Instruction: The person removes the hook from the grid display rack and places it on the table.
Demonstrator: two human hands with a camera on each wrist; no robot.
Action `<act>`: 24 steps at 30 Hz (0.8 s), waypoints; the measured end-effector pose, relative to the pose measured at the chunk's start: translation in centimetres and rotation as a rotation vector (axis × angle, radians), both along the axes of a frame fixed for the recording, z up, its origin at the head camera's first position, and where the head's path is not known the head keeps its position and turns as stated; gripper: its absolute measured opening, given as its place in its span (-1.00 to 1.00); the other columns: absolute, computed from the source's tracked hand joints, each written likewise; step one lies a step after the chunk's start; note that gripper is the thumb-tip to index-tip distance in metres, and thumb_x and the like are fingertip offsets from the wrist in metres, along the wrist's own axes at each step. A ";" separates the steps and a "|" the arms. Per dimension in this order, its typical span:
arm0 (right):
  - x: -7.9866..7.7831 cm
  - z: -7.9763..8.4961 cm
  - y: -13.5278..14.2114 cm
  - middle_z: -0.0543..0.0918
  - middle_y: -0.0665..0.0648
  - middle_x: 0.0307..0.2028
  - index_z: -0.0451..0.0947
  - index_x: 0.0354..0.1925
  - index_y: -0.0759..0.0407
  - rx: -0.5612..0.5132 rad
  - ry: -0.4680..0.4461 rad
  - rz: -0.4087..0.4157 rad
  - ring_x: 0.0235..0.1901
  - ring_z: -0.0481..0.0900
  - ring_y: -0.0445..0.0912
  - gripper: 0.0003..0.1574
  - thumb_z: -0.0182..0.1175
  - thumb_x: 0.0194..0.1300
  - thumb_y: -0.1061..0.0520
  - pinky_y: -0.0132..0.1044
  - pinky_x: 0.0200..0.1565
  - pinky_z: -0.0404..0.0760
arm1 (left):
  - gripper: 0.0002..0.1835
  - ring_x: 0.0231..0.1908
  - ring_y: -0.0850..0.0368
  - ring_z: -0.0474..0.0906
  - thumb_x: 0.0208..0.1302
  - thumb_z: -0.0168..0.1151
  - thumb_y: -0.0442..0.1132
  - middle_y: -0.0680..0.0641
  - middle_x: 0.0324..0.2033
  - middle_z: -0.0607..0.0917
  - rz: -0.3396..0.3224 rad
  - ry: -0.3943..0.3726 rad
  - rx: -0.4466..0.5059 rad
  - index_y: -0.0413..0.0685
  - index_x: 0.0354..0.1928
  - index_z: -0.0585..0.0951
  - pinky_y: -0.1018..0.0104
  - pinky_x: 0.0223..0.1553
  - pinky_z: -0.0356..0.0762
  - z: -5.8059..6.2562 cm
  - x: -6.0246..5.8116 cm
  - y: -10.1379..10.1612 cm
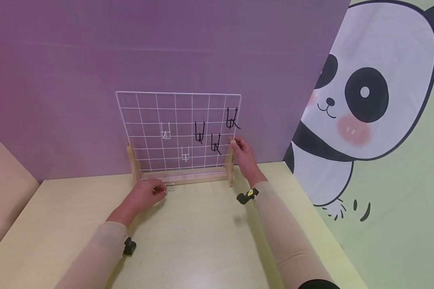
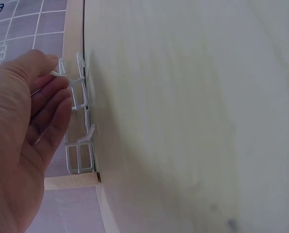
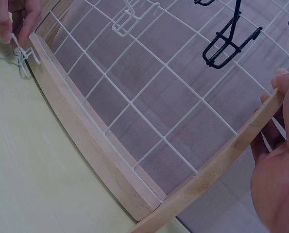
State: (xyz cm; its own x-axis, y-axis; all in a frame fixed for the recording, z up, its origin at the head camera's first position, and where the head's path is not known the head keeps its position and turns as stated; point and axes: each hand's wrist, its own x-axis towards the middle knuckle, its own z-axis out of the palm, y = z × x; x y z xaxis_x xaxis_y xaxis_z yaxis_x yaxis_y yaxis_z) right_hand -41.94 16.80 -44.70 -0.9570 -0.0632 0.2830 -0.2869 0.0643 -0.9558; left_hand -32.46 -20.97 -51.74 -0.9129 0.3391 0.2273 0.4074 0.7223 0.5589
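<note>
My left hand (image 1: 144,197) is low at the front left of the wire grid rack, its thumb and fingers pinching the prong of a white wire hook (image 2: 77,90). A second white hook (image 2: 81,153) is close below it in the left wrist view, beside the wooden base bar (image 3: 93,150). At the rack's right side, my right hand (image 1: 245,157) holds the wooden upright (image 3: 227,158). White grid wires (image 1: 148,108) carry two white hooks (image 1: 185,154) and three black hooks (image 1: 200,132).
The rack stands towards the back of a pale wooden table (image 1: 188,241). Behind it hangs a purple backdrop (image 1: 173,48). A panda picture (image 1: 369,140) covers the wall on the right. Each wrist wears a small black camera (image 1: 129,246).
</note>
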 end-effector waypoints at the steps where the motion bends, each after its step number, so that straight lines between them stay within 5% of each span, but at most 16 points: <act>1: 0.0 0.0 0.0 0.60 0.17 0.36 0.55 0.43 0.14 0.002 -0.001 0.000 0.47 0.46 0.09 -0.53 0.12 0.77 -0.05 0.12 0.61 0.28 | -0.92 -0.21 0.04 0.66 0.38 0.50 -0.39 0.00 -0.27 0.76 -0.006 -0.003 -0.002 -0.12 -0.14 0.80 0.02 -0.07 0.76 0.0 0.0 0.0; 24: -0.2 0.0 0.0 0.59 0.15 0.39 0.54 0.43 0.13 0.006 -0.010 -0.008 0.50 0.44 0.08 -0.53 0.11 0.78 -0.06 0.09 0.61 0.30 | -0.75 -0.20 0.05 0.68 0.31 0.58 -0.37 0.00 -0.25 0.78 -0.020 -0.055 -0.081 -0.20 0.00 0.80 -0.03 0.00 0.74 -0.4 -0.3 -0.1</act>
